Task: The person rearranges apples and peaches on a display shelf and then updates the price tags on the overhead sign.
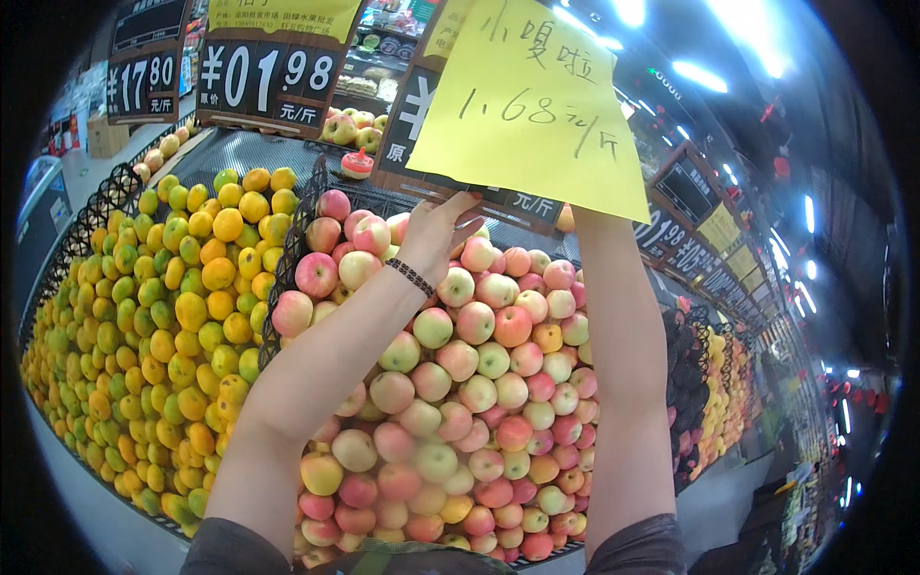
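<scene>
My left hand (437, 233), with a dark beaded bracelet (411, 277) at its wrist, grips the lower edge of a brown-framed price board (399, 154). In front of that board is a sheet of yellow paper (525, 154) with handwriting on it, covering much of the board's face. My right forearm (619, 309) reaches up behind the paper. The sheet hides my right hand, so its hold cannot be seen. Below both arms lies a sloping heap of pink and pale green apples (474, 323).
Green-and-orange citrus fruit (165, 323) fills the left bin, past a black lattice divider (291, 259). Two other price boards (269, 79) (144, 79) hang at upper left. A red-lidded container (356, 164) sits behind the apples. Dark fruit (688, 366) and more boards (690, 208) line the right.
</scene>
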`<state>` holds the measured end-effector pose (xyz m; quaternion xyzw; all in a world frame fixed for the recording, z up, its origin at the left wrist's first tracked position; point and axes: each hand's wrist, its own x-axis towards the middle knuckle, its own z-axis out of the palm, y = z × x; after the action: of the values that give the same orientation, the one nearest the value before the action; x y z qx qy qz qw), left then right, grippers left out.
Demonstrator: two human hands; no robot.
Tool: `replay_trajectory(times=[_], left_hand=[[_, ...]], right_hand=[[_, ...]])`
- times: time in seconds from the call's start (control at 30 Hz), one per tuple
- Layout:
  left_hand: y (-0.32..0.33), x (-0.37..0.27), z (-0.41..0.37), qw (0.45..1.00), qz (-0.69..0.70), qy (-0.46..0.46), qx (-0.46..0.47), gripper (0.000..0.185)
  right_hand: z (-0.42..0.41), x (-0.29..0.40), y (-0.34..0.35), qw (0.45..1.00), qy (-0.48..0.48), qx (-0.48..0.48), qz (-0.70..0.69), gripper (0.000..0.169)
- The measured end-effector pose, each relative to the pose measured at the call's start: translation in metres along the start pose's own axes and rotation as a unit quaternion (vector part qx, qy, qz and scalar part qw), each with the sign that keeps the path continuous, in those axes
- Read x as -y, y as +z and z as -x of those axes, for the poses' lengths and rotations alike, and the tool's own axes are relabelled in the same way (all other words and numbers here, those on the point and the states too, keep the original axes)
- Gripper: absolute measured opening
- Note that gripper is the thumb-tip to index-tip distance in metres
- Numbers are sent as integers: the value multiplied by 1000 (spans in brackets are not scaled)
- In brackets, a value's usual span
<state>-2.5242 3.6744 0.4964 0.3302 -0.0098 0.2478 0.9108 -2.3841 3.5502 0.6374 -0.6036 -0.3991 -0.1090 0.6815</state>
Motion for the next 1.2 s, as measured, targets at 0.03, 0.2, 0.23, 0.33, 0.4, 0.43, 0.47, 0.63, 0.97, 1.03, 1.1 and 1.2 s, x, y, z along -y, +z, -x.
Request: replay_trajectory(times=[0.03,0.2,0.23,0.33,0.4,0.43,0.47,0.63,0.97,1.03,1.1,1.2], left_hand=[[2,0,2,1000,-4,-8,-3,21],[2,-3,-3,999,15,-23,23,19],[-9,-5,-8,999,19,-24,29,19],[-1,-5,-10,998,-1,-25,57,21],[3,-13,-6,990,-6,-113,86,23],[8,-20,0,982,-11,-159,99,25],[15,-28,2,970,-77,-196,117,33],[42,-73,-34,907,-347,-162,178,42],[74,-162,-128,739,-591,264,187,66],[67,-173,-140,676,-633,334,175,67],[53,-181,-145,629,-669,365,153,69],[33,-172,-150,632,-657,383,147,61]], right_hand=[[-3,1,-1,1000,14,2,-7,30],[-8,0,5,998,63,16,-11,27],[-10,-4,14,997,70,20,-21,26],[-12,-8,16,996,89,22,-20,24],[-16,-12,17,995,98,23,-22,23],[-19,-14,17,994,104,21,-24,22],[-22,-17,17,993,110,21,-25,22],[-38,-66,34,989,143,27,-39,19],[-71,-119,56,976,214,9,-45,13],[-65,-128,59,976,213,18,-33,13],[-61,-135,60,973,228,34,3,15],[-60,-149,53,971,227,68,44,15]])
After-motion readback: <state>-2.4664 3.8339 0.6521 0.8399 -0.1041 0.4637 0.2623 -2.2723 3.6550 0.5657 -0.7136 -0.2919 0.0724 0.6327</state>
